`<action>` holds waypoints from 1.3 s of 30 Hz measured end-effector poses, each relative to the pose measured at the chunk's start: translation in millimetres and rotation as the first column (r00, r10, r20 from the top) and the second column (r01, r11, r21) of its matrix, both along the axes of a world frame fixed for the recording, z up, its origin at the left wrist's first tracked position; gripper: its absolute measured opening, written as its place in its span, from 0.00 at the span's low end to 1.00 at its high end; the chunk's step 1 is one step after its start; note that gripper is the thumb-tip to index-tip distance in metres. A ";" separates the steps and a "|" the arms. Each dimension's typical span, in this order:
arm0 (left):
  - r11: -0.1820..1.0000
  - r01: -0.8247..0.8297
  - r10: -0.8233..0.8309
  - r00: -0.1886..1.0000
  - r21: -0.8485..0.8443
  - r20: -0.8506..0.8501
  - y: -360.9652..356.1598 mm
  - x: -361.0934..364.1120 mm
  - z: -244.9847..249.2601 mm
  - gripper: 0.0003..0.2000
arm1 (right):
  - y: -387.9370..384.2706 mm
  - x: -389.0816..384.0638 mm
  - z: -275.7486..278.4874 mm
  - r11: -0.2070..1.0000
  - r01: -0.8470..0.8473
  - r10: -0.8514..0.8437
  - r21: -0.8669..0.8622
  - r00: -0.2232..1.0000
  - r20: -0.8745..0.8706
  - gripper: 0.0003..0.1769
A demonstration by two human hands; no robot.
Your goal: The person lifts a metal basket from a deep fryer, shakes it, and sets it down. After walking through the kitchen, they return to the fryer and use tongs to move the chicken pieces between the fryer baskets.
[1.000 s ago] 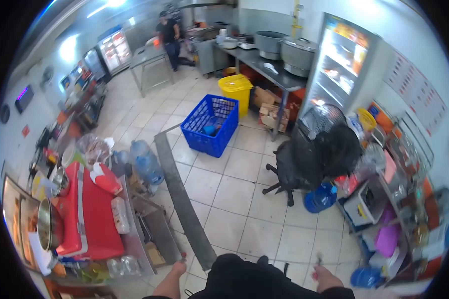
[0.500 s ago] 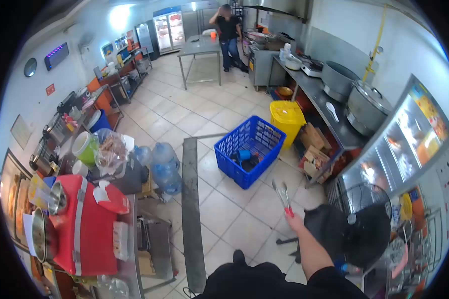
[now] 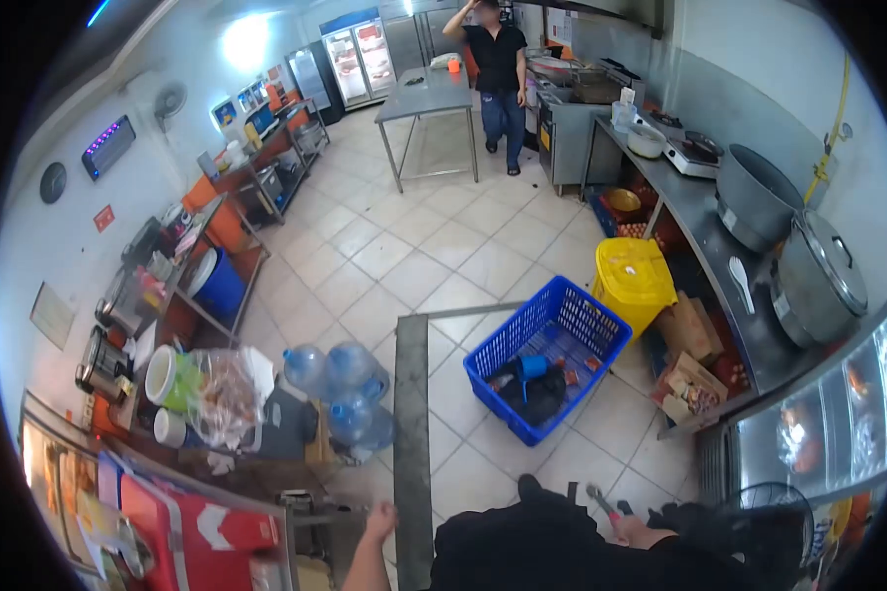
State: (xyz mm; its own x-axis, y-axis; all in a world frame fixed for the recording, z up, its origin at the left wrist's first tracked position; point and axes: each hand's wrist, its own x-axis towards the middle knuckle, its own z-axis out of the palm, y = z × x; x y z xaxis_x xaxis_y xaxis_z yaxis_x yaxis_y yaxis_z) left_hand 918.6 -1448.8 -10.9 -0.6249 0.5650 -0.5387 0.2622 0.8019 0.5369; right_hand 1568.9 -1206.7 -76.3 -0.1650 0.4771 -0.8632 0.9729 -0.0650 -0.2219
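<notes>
Low at the right of centre, my right hand (image 3: 639,533) is closed on metal tongs (image 3: 599,498) with red grips, held beside my dark clothing. My left hand (image 3: 381,519) hangs over the floor strip's left side, fingers curled; whether anything is inside is too small to tell. Ahead on the tiles stands a blue plastic crate (image 3: 498,364), holding a blue cup-like item (image 3: 531,366) and dark material. Large clear water bottles (image 3: 350,414) stand on the floor left of the dark strip (image 3: 412,424).
A person (image 3: 498,79) in dark clothes stands beside a steel table (image 3: 426,97). The yellow bin (image 3: 633,281) is behind the crate. Large pots (image 3: 820,281) line the right counter (image 3: 705,256). A red cooler (image 3: 158,527) sits lower left, and a black fan (image 3: 774,517) lower right.
My view has moved forward. My left hand has come into view. The tongs are lower and nearer my body. The person at the back appears closer, legs in a different stance.
</notes>
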 end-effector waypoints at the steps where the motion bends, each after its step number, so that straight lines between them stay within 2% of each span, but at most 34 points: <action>1: 0.953 0.267 -0.256 0.963 -0.147 0.084 -5.8 3.5 11.8 0.20 | 44.6 -39.5 20.1 0.984 0.178 -0.178 0.030 0.984 0.018 0.22; 2: 0.841 0.452 -0.415 0.892 -0.298 0.181 -29.8 -6.1 -31.3 0.18 | 91.1 -77.4 40.4 0.937 0.344 -0.346 0.067 0.938 0.033 0.24; 3: 0.803 0.465 -0.390 0.883 -0.372 0.263 -54.3 -1.6 -43.3 0.18 | 136.6 -107.2 46.1 0.942 0.318 -0.322 0.109 0.946 0.024 0.26; 4: 0.840 0.351 -0.243 0.925 -0.413 0.290 -61.1 0.4 -36.1 0.18 | 184.3 -138.2 42.4 0.946 0.288 -0.294 0.148 0.956 0.016 0.28; 6: 0.879 0.147 -0.003 0.953 -0.454 0.302 -60.9 -5.4 -15.7 0.17 | 291.0 -201.4 27.1 0.979 0.049 -0.064 0.199 0.995 0.071 0.32; 7: 0.881 0.094 0.058 0.952 -0.464 0.301 -56.8 -14.8 -9.8 0.17 | 329.1 -249.5 54.6 0.940 0.239 -0.243 0.245 0.970 -0.013 0.33; 8: 0.883 0.053 0.103 0.948 -0.467 0.301 -49.6 -27.8 -6.1 0.17 | 381.7 -282.4 41.6 0.957 -0.051 0.030 0.285 0.996 0.079 0.33; 9: 0.884 0.021 0.138 0.942 -0.466 0.304 -40.3 -43.7 -6.0 0.16 | 415.9 -323.8 53.6 0.930 -0.032 0.006 0.365 0.997 0.072 0.32; 10: 0.884 -0.001 0.164 0.937 -0.468 0.307 -31.3 -61.3 -5.4 0.16 | 454.9 -342.6 12.6 0.692 -0.444 0.453 0.569 0.881 0.136 0.30; 11: 0.883 -0.016 0.181 0.934 -0.469 0.309 -21.8 -81.8 -7.2 0.16 | 471.3 -385.4 49.7 0.893 -0.062 0.115 0.445 0.989 -0.093 0.29; 12: 0.883 -0.016 0.182 0.933 -0.468 0.311 -9.9 -105.3 -10.1 0.16 | 476.3 -441.5 106.7 0.913 0.333 -0.278 0.234 0.930 -0.239 0.29; 13: 0.884 -0.011 0.176 0.934 -0.468 0.310 4.8 -130.3 -11.1 0.16 | 470.5 -480.3 107.7 0.913 0.335 -0.283 0.232 0.931 -0.231 0.29; 14: 0.887 0.012 0.151 0.937 -0.461 0.314 25.6 -157.6 -14.8 0.15 | 463.6 -510.0 105.3 0.829 0.358 -0.259 0.430 0.927 -0.271 0.30; 15: 0.890 0.042 0.117 0.942 -0.454 0.316 47.0 -187.3 -17.5 0.15 | 465.8 -535.3 102.6 0.696 0.376 -0.217 0.611 0.922 -0.320 0.31; 16: 0.889 0.089 0.063 0.948 -0.449 0.313 67.6 -220.5 -22.7 0.15 | 462.1 -555.7 74.3 0.657 0.364 -0.206 0.660 0.929 -0.307 0.31; 18: 0.857 0.287 -0.169 0.941 -0.428 0.292 110.0 -298.0 -48.2 0.14 | 451.2 -580.2 23.8 0.723 0.505 -0.317 0.472 0.849 -0.424 0.28; 19: 0.780 0.482 -0.403 0.875 -0.399 0.269 143.5 -348.7 -74.5 0.14 | 439.1 -597.5 51.4 0.762 0.553 -0.444 0.338 0.825 -0.348 0.25; 20: 0.736 0.564 -0.517 0.825 -0.374 0.228 189.6 -400.0 -91.3 0.14 | 430.0 -610.0 84.8 0.787 0.579 -0.533 0.211 0.812 -0.238 0.25; 21: 0.905 0.101 -0.129 0.991 -0.414 -0.039 251.4 -424.2 -70.6 0.17 | 426.5 -620.6 106.1 0.786 0.613 -0.603 0.080 0.789 -0.116 0.25; 22: 0.991 0.041 -0.062 0.985 -0.131 -0.161 296.5 -461.9 -78.6 0.17 | 422.7 -621.1 106.7 0.798 0.595 -0.592 0.092 0.804 -0.058 0.26; 23: 0.966 0.170 -0.215 0.947 -0.197 -0.239 370.9 -482.2 -17.4 0.16 | 417.8 -612.6 96.7 0.814 0.571 -0.575 0.107 0.818 0.003 0.28; 24: 0.972 0.201 -0.224 0.946 -0.119 -0.232 431.1 -507.0 8.3 0.16 | 419.0 -599.9 80.0 0.809 0.584 -0.587 0.069 0.809 0.038 0.28; 25: 0.973 0.225 -0.229 0.948 -0.041 -0.223 471.4 -530.8 18.0 0.16 | 423.4 -584.9 63.3 0.805 0.592 -0.592 0.032 0.802 0.074 0.28; 27: 0.990 0.135 -0.128 0.984 0.044 -0.127 540.3 -594.1 -28.8 0.15 | 440.1 -562.0 33.0 0.856 0.515 -0.508 0.038 0.827 0.240 0.27; 30: 0.991 0.068 -0.046 0.981 0.115 -0.188 637.0 -598.1 29.7 0.16 | 487.3 -556.0 26.6 0.845 0.535 -0.516 0.008 0.810 0.279 0.26; 31: 0.990 0.083 -0.058 0.978 0.117 -0.201 658.9 -602.9 20.4 0.16 | 506.4 -557.5 25.2 0.842 0.539 -0.529 0.012 0.823 0.208 0.25; 33: 0.980 0.102 -0.103 0.995 0.171 -0.002 685.5 -613.3 -31.2 0.14 | 567.0 -588.1 41.3 0.819 0.573 -0.565 0.022 0.801 0.196 0.26; 34: 0.986 -0.025 -0.002 0.987 0.166 0.163 699.8 -591.1 -18.3 0.12 | 594.1 -593.9 47.3 0.803 0.594 -0.589 0.039 0.783 0.199 0.26; 35: 0.978 -0.158 0.121 0.961 0.134 0.249 707.7 -572.5 -18.9 0.15 | 617.7 -561.6 -80.1 0.709 0.699 -0.640 -0.094 0.693 0.333 0.29; 36: 0.990 -0.131 0.142 0.919 -0.054 0.367 707.7 -571.9 -36.2 0.15 | 657.3 -578.5 -49.4 0.800 0.600 -0.575 -0.033 0.780 0.246 0.30; 37: 0.956 0.260 -0.247 0.963 -0.133 0.105 694.5 -576.6 -87.8 0.15 | 696.5 -593.9 -23.5 0.875 0.482 -0.483 0.052 0.858 0.176 0.31; 38: 0.868 0.425 -0.391 0.904 -0.258 0.172 697.8 -570.9 -88.7 0.15 | 738.2 -615.6 18.9 0.922 0.355 -0.375 0.153 0.918 0.128 0.32; 39: 0.814 0.468 -0.408 0.882 -0.343 0.237 713.7 -554.3 -71.2 0.15 | 780.1 -630.0 39.5 0.908 0.330 -0.355 0.258 0.933 0.055 0.31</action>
